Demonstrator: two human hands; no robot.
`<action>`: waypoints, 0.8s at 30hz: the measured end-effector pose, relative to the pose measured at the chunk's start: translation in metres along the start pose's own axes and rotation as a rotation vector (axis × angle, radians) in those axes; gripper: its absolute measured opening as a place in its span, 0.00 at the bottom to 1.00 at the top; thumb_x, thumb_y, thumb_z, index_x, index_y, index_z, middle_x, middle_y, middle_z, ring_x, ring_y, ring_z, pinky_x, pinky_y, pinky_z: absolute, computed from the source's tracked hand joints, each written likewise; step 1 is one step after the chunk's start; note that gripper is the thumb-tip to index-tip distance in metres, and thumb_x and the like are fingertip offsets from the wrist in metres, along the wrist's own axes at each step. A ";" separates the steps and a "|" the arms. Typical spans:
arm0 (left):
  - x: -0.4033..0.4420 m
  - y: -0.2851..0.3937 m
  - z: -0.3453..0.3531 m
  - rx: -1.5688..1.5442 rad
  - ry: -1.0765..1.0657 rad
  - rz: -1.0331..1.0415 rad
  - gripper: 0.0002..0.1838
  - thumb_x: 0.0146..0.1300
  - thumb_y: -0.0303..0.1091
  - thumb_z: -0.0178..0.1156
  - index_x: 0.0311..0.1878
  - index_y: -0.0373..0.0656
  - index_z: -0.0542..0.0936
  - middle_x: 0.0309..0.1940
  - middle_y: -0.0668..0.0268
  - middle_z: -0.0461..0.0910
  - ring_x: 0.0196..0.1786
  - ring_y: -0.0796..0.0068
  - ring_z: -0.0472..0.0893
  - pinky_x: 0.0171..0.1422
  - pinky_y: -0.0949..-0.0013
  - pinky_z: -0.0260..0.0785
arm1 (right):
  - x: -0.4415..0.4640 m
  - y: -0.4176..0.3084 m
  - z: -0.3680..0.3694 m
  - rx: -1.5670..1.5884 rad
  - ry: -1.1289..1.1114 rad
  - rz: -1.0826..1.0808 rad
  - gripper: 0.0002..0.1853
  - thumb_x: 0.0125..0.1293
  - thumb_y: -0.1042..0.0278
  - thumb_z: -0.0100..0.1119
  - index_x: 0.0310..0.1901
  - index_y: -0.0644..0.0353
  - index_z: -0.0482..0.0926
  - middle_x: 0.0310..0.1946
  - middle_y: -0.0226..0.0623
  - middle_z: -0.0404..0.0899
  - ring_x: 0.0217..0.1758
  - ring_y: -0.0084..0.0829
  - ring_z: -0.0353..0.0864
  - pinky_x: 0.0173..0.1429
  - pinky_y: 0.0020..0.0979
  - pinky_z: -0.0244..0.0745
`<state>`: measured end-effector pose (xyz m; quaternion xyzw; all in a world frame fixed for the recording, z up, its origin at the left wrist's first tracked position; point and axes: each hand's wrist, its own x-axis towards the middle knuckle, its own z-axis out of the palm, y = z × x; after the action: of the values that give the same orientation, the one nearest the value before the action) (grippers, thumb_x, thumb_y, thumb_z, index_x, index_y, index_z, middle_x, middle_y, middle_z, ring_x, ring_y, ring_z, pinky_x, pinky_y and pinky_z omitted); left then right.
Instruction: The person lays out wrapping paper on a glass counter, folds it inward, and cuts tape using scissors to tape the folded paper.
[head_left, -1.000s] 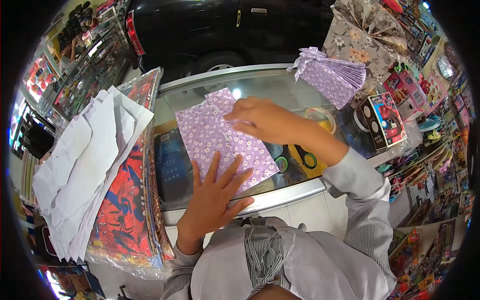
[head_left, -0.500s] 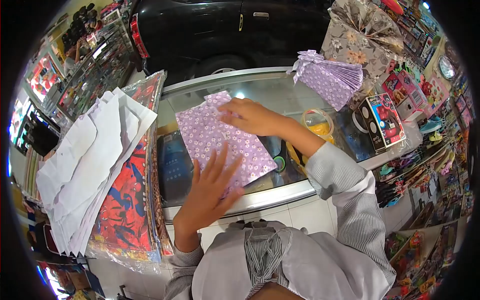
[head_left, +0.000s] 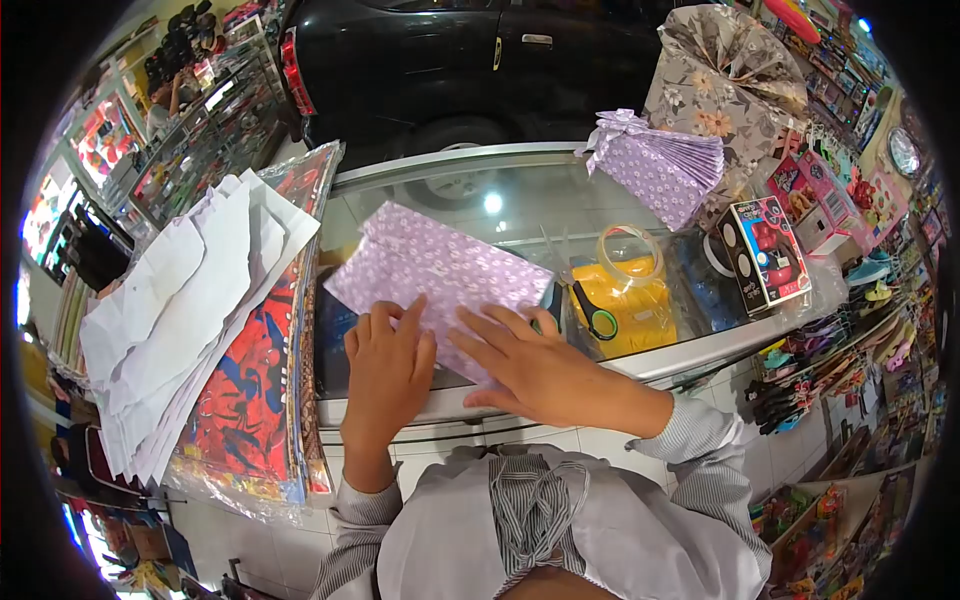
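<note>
A flat packet of purple flowered wrapping paper [head_left: 450,258] lies at a slant on the glass counter. My left hand [head_left: 388,365] is at its near left edge, fingers bent over the paper and partly closed on it. Across the near right part of the packet rests my right hand [head_left: 530,365], fingers stretched and slightly spread, thumb toward me. Both hands hide the packet's near edge. To the right, scissors with green-and-black handles [head_left: 597,318] lie by a roll of clear tape [head_left: 630,254].
White-backed paper sheets [head_left: 175,300] lie over red patterned packs [head_left: 245,400] on the left. A pleated purple paper wrap [head_left: 660,170], a brown flowered wrap [head_left: 715,90] and a boxed toy [head_left: 768,250] stand at right. A black car [head_left: 410,70] is beyond the counter [head_left: 400,168].
The purple packet has turned and now lies more crosswise. My right hand has come from its far edge to the near right side; my left hand's fingers have bent at the near edge.
</note>
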<state>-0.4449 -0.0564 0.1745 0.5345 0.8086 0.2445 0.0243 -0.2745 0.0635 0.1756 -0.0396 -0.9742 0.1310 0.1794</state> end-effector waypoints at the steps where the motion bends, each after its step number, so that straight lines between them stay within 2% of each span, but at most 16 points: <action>1: -0.001 0.003 -0.006 -0.057 -0.010 0.045 0.21 0.66 0.38 0.53 0.62 0.48 0.75 0.54 0.57 0.72 0.57 0.57 0.70 0.73 0.45 0.45 | -0.002 0.006 0.005 -0.083 0.018 0.031 0.29 0.68 0.49 0.55 0.62 0.63 0.70 0.65 0.52 0.65 0.69 0.49 0.62 0.68 0.58 0.55; 2: -0.003 0.006 -0.012 -0.113 -0.021 0.090 0.21 0.66 0.38 0.54 0.62 0.48 0.75 0.55 0.58 0.72 0.57 0.57 0.70 0.73 0.46 0.45 | -0.002 0.013 0.007 -0.183 -0.007 0.130 0.30 0.69 0.47 0.53 0.63 0.62 0.70 0.66 0.52 0.65 0.72 0.49 0.59 0.71 0.61 0.50; 3: -0.005 0.007 -0.015 -0.171 -0.034 0.134 0.21 0.66 0.38 0.54 0.62 0.48 0.75 0.55 0.58 0.72 0.58 0.58 0.70 0.72 0.47 0.45 | -0.002 0.025 0.010 -0.163 -0.001 0.119 0.29 0.69 0.47 0.52 0.63 0.61 0.70 0.67 0.52 0.64 0.73 0.49 0.58 0.72 0.61 0.49; 5: -0.005 -0.005 0.000 0.090 0.136 0.211 0.21 0.66 0.38 0.55 0.62 0.49 0.75 0.55 0.60 0.73 0.58 0.59 0.70 0.70 0.48 0.46 | -0.001 0.048 0.011 -0.119 0.007 0.096 0.28 0.71 0.48 0.50 0.63 0.60 0.70 0.67 0.52 0.63 0.74 0.49 0.57 0.73 0.61 0.47; 6: -0.006 -0.010 0.005 0.222 0.219 0.246 0.22 0.66 0.38 0.56 0.63 0.50 0.75 0.56 0.61 0.73 0.58 0.59 0.70 0.69 0.49 0.47 | -0.001 0.051 0.007 -0.092 0.008 0.092 0.23 0.69 0.58 0.52 0.62 0.58 0.71 0.69 0.51 0.61 0.76 0.50 0.54 0.74 0.60 0.46; 9: -0.013 -0.005 0.001 0.261 0.140 0.198 0.23 0.66 0.39 0.56 0.64 0.48 0.73 0.56 0.60 0.72 0.61 0.59 0.69 0.71 0.49 0.44 | 0.007 0.055 -0.001 -0.398 0.160 0.061 0.23 0.63 0.69 0.54 0.61 0.57 0.73 0.68 0.50 0.61 0.75 0.51 0.55 0.73 0.60 0.48; 10: -0.016 0.003 -0.004 0.197 0.060 0.156 0.23 0.66 0.38 0.56 0.64 0.48 0.72 0.57 0.60 0.71 0.62 0.59 0.69 0.72 0.49 0.42 | 0.010 0.049 -0.007 -0.437 0.233 0.091 0.25 0.57 0.74 0.55 0.59 0.56 0.74 0.64 0.49 0.65 0.70 0.50 0.60 0.70 0.55 0.54; 12: -0.022 0.024 -0.016 0.066 -0.098 0.067 0.24 0.66 0.38 0.56 0.65 0.47 0.71 0.59 0.59 0.71 0.64 0.58 0.68 0.75 0.51 0.39 | 0.006 0.043 -0.010 -0.170 0.200 0.118 0.22 0.61 0.70 0.54 0.59 0.56 0.74 0.60 0.47 0.68 0.66 0.47 0.63 0.67 0.51 0.57; 15: -0.034 0.038 -0.001 -0.683 -0.055 0.202 0.26 0.66 0.35 0.56 0.67 0.46 0.69 0.58 0.58 0.71 0.64 0.58 0.69 0.74 0.53 0.42 | -0.006 0.021 -0.012 0.080 0.045 0.072 0.20 0.66 0.62 0.54 0.58 0.56 0.74 0.56 0.45 0.70 0.62 0.45 0.66 0.64 0.46 0.58; 16: -0.036 0.038 -0.003 -0.629 -0.023 0.253 0.26 0.65 0.33 0.55 0.68 0.46 0.68 0.61 0.58 0.71 0.64 0.58 0.69 0.74 0.55 0.42 | -0.009 0.016 -0.012 0.139 -0.023 0.047 0.20 0.68 0.59 0.53 0.58 0.55 0.74 0.55 0.44 0.70 0.61 0.44 0.66 0.64 0.45 0.58; 19: -0.036 0.031 -0.011 -0.029 0.145 0.181 0.26 0.66 0.34 0.55 0.68 0.46 0.69 0.67 0.58 0.68 0.67 0.56 0.68 0.75 0.52 0.41 | -0.017 0.031 0.009 -0.034 0.090 -0.104 0.22 0.70 0.51 0.51 0.59 0.56 0.74 0.56 0.44 0.70 0.62 0.44 0.66 0.65 0.45 0.58; 20: -0.037 0.019 -0.007 0.104 0.088 0.131 0.29 0.64 0.41 0.59 0.68 0.47 0.69 0.71 0.60 0.65 0.72 0.57 0.64 0.77 0.50 0.37 | -0.017 0.034 0.008 -0.018 0.067 -0.100 0.24 0.69 0.51 0.52 0.60 0.56 0.73 0.57 0.45 0.70 0.64 0.44 0.65 0.66 0.46 0.56; 23: -0.046 0.011 -0.004 0.162 -0.065 0.108 0.34 0.60 0.48 0.64 0.69 0.48 0.69 0.71 0.61 0.65 0.75 0.60 0.59 0.78 0.49 0.33 | -0.018 0.037 0.004 0.034 0.025 -0.067 0.25 0.69 0.50 0.52 0.61 0.56 0.72 0.60 0.45 0.69 0.65 0.43 0.64 0.68 0.50 0.53; 24: -0.046 0.011 -0.005 0.178 -0.083 0.107 0.39 0.56 0.52 0.67 0.69 0.48 0.69 0.72 0.62 0.63 0.76 0.60 0.57 0.78 0.48 0.35 | -0.018 0.039 0.003 0.009 0.066 -0.077 0.25 0.69 0.50 0.52 0.61 0.56 0.72 0.61 0.44 0.68 0.65 0.43 0.64 0.68 0.51 0.52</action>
<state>-0.4171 -0.0955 0.1732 0.5867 0.7957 0.1503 -0.0029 -0.2575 0.0981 0.1558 -0.0053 -0.9680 0.1271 0.2165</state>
